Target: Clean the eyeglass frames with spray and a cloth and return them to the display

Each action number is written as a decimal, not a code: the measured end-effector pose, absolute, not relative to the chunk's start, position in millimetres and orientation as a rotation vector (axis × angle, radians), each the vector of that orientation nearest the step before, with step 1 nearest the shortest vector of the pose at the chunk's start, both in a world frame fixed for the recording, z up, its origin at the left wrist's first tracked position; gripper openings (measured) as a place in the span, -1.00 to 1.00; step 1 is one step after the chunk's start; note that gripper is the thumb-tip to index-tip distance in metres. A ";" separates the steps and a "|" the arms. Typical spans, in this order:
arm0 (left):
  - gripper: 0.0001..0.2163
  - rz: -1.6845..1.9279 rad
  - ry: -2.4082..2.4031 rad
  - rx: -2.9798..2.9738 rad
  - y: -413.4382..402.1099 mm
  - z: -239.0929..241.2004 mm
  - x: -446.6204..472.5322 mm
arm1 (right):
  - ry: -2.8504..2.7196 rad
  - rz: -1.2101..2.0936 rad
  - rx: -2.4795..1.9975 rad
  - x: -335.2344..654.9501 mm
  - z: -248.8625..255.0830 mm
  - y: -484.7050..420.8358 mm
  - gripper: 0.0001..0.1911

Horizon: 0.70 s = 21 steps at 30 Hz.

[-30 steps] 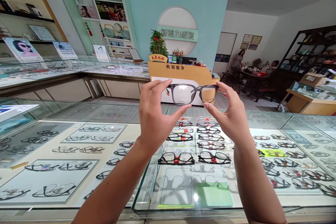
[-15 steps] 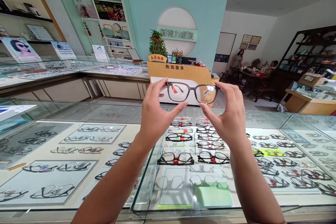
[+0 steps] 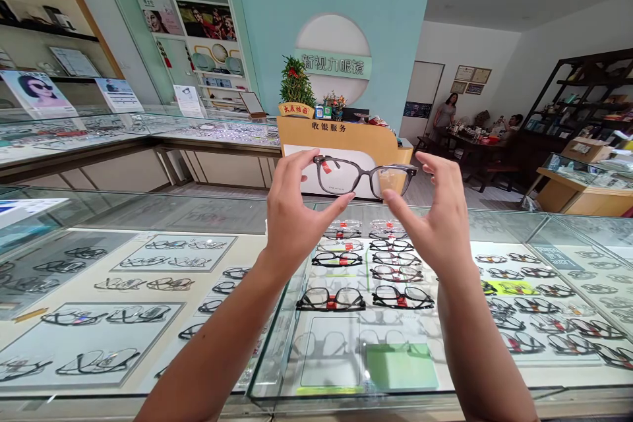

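Note:
A pair of dark-framed eyeglasses [image 3: 364, 173] is held up above the glass display case, tilted down to the right. My left hand [image 3: 291, 204] grips its left end, fingertips at the hinge corner and thumb by the lower rim. My right hand [image 3: 440, 217] is at the other end with fingers and thumb apart; its fingertips are off the right corner, while the thumb overlaps the lower right rim, and whether it touches I cannot tell. Below, rows of eyeglasses [image 3: 331, 300] lie inside the glass display case [image 3: 270, 369].
A green panel [image 3: 401, 366] lies in the case near its front edge. More eyeglasses on trays [image 3: 148, 316] fill the left case. Beyond stands a wooden counter [image 3: 297, 135] with a plant [image 3: 297, 82]. Two people [image 3: 446, 112] are at the back right near a table.
My right fingers have come off the right corner of the eyeglasses and spread, moving slightly right. The eyeglasses' right end has dropped a little. My left hand stays almost in place.

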<state>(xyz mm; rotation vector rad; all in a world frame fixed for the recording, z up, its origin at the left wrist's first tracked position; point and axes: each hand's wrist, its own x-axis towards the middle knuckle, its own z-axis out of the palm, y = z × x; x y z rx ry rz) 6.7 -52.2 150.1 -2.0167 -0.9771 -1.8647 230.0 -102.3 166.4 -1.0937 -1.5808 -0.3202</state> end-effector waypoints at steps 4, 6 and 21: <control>-0.31 -1.840 -0.895 -1.992 -49.9 148.6 7.0 | -1.489 -0.041 -1.103 244.1 165.8 -96.7 -0.54; -0.31 -1.823 -0.852 -1.987 -48.1 147.8 6.9 | -1.481 0.080 -1.084 249.1 166.5 -94.2 -0.57; -0.32 -1.856 -0.839 -2.038 -41.6 145.0 7.2 | -1.548 0.336 -0.906 248.7 174.1 -101.4 -0.66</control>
